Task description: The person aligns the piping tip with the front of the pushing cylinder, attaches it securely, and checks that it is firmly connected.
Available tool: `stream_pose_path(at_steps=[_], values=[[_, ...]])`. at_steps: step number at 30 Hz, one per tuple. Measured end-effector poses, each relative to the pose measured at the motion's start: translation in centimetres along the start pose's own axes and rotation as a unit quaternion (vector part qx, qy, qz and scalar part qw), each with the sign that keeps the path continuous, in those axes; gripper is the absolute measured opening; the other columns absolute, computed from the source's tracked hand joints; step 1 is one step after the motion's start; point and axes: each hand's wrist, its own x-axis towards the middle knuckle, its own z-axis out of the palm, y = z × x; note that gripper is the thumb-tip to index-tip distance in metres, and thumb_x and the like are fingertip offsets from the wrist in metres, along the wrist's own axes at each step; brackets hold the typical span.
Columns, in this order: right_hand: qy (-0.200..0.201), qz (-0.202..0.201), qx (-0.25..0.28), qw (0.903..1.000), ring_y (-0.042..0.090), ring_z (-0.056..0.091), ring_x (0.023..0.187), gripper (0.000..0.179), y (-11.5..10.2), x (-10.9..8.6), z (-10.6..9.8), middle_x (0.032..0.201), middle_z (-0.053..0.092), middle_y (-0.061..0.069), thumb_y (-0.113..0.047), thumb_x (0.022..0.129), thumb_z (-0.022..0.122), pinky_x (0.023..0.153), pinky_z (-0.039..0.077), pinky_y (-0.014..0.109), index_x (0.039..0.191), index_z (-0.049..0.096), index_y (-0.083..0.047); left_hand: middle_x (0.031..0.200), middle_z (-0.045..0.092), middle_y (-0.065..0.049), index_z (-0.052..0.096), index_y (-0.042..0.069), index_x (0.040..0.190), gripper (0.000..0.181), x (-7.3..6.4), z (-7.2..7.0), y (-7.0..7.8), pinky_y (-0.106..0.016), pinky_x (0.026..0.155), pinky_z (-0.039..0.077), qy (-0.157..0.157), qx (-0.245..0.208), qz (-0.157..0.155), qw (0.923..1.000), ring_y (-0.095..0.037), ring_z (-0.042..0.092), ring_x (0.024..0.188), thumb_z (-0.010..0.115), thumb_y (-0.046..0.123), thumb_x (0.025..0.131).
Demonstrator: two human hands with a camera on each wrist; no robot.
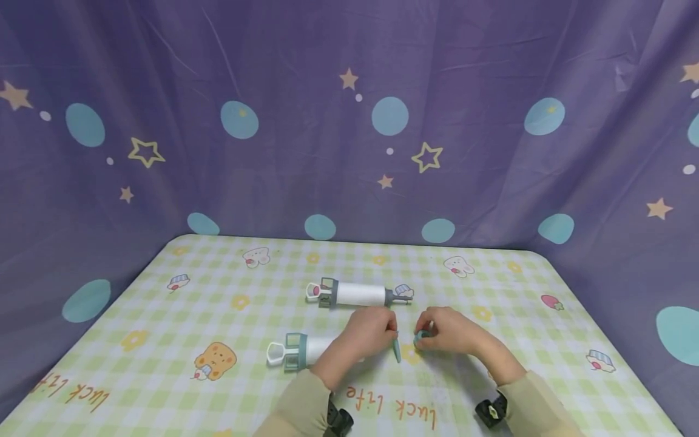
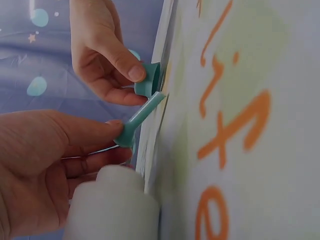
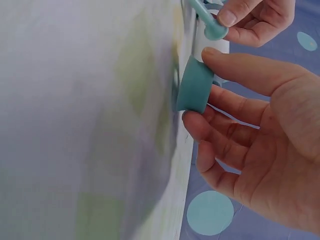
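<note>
In the head view my left hand (image 1: pixel 369 329) pinches a slim teal rod (image 1: pixel 397 351) that flares at one end. The left wrist view shows the rod (image 2: pixel 146 114) between thumb and fingers, tilted, its thin end toward the table. Across a small gap, my right hand (image 1: pixel 449 331) grips a short teal cup-shaped cap (image 3: pixel 196 86) between thumb and fingertips, just over the cloth. Under my left forearm lies a white toy syringe with teal fittings (image 1: pixel 295 352). Its white barrel (image 2: pixel 112 205) is close below the left fingers, and its front end is mostly hidden by the hand.
Behind the hands a second white toy syringe with grey fittings (image 1: pixel 360 295) lies sideways, nozzle to the right. A green checked cloth (image 1: pixel 546 340) with printed pictures covers the table. A purple curtain (image 1: pixel 306 176) hangs along the far edge.
</note>
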Motion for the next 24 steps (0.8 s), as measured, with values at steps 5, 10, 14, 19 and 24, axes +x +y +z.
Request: stream_pose_path(at_steps=[5, 10, 14, 19, 24], values=[[0.017, -0.008, 0.004, 0.9998, 0.004, 0.051, 0.066, 0.015, -0.1, 0.7, 0.4, 0.083, 0.059, -0.005, -0.020, 0.077, 0.070, 0.059, 0.044, 0.022, 0.090, 0.065, -0.013, 0.066, 0.057, 0.010, 0.066, 0.019, 0.071, 0.009, 0.1, -0.5, -0.6, -0.020, 0.056, 0.041, 0.019, 0.001, 0.013, 0.9997, -0.004, 0.050, 0.059, 0.066, 0.020, 0.080], [0.044, -0.017, 0.012, 0.9988, 0.008, 0.055, 0.071, 0.017, -0.8, 1.3, 0.3, 0.088, 0.060, -0.005, -0.020, 0.079, 0.068, 0.062, 0.046, 0.022, 0.094, 0.065, -0.012, 0.068, 0.058, 0.009, 0.067, 0.018, 0.074, 0.008, 0.1, -1.4, -1.3, -0.021, 0.059, 0.042, 0.036, -0.010, 0.009, 0.9993, -0.005, 0.051, 0.060, 0.066, 0.021, 0.082], [0.064, -0.015, 0.032, 0.9973, 0.011, 0.058, 0.076, 0.018, -1.4, 1.7, 0.2, 0.092, 0.061, -0.004, -0.018, 0.079, 0.068, 0.063, 0.047, 0.022, 0.096, 0.063, -0.014, 0.072, 0.059, 0.009, 0.068, 0.019, 0.078, 0.006, 0.0, -2.0, -1.8, -0.023, 0.062, 0.043, 0.045, -0.032, -0.014, 0.9983, -0.006, 0.053, 0.064, 0.065, 0.022, 0.083], [0.086, -0.020, 0.066, 0.9939, 0.015, 0.061, 0.079, 0.022, -1.7, 2.2, -0.1, 0.097, 0.063, 0.002, -0.010, 0.079, 0.067, 0.064, 0.049, 0.022, 0.100, 0.062, -0.008, 0.073, 0.059, 0.008, 0.067, 0.018, 0.078, 0.006, -0.3, -2.9, -2.4, -0.022, 0.060, 0.044, 0.072, -0.056, -0.032, 0.9953, -0.007, 0.054, 0.065, 0.066, 0.021, 0.082], [0.118, -0.031, 0.081, 0.9892, 0.018, 0.062, 0.083, 0.032, -1.9, 2.7, -0.3, 0.102, 0.062, 0.011, -0.009, 0.078, 0.068, 0.069, 0.051, 0.024, 0.108, 0.061, -0.002, 0.075, 0.058, 0.007, 0.067, 0.018, 0.079, 0.005, -0.4, -3.8, -2.8, -0.021, 0.056, 0.042, 0.105, -0.072, -0.050, 0.9906, -0.007, 0.054, 0.065, 0.066, 0.022, 0.083]])
